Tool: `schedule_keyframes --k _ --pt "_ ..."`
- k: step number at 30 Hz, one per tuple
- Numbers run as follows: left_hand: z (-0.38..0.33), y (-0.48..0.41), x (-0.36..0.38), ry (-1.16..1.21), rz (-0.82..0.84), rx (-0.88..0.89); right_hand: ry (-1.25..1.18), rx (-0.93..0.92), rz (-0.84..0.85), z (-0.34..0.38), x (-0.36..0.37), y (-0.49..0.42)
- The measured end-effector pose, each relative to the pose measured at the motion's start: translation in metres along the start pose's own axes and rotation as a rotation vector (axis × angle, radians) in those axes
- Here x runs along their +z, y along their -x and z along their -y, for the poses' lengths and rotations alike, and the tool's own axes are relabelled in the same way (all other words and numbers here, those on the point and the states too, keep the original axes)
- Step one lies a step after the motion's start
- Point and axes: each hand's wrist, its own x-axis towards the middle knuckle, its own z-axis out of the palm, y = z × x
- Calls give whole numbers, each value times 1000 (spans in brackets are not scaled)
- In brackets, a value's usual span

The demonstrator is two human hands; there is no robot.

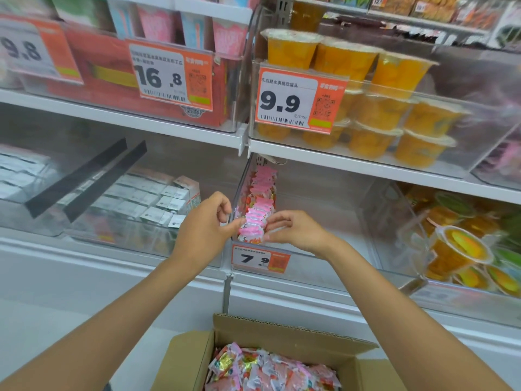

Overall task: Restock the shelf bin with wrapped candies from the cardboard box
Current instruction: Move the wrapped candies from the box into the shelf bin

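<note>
Wrapped candies (pixel 253 224) pinched between left hand (pixel 205 221) and right hand (pixel 296 230).

Cardboard box (pixel 191 359): near side cut off by bottom edge, I can't see it whole. Price tag (pixel 260 259): small print too tiny to read. Fruit cups (pixel 456 249) at right blurred. Pink candies (pixel 253 224) smeared, uncountable.
</note>
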Motion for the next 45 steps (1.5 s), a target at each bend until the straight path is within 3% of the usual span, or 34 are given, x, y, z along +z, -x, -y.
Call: schedule_keyframes --k 4,7,10,15,19,24,28,34,36,39,41,43,45 --pt "-17 21 2 5 -12 31 37 -211 -319 11 10 26" --pt "-17 50 15 81 108 25 -17 -321 -383 3 28 60" --pt "4 91 37 52 274 -56 -10 -254 -298 -35 54 88" --pt "76 173 77 77 562 -322 188 89 8 -158 103 121" --pt "130 218 95 23 667 -512 245 315 163 -257 139 142" --pt "155 237 105 -9 744 -637 316 396 312 -315 197 154" --pt "160 240 107 -58 767 -690 565 314 216 -337 226 156" --pt "155 245 112 0 818 -762 175 373 -41 -321 204 144" --pt "142 245 115 92 926 -777 44 338 -172 -292 196 140" --pt "119 249 122 338 1045 -862 -240 250 -113 -239 192 130" --pt "115 251 127 439 933 -893 -478 265 11 -221 192 127" --pt "116 250 128 424 795 -903 -552 285 -43 -224 193 126" --pt "125 252 126 350 758 -899 -537 370 -163 -245 194 127"
